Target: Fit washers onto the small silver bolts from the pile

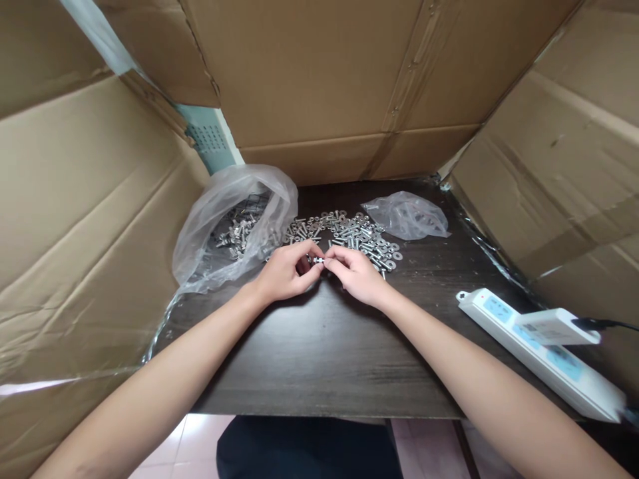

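Observation:
My left hand and my right hand meet over the dark wooden table, fingertips pinched together. Between them sits a small metal bolt, gripped from both sides. Just beyond the hands lies a loose pile of silver bolts, nuts and washers. A clear plastic bag holding more bolts stands open to the left of the pile.
A smaller crumpled plastic bag lies at the back right. A white power strip with a plugged-in adapter runs along the right edge. Cardboard walls enclose the table on the left, back and right.

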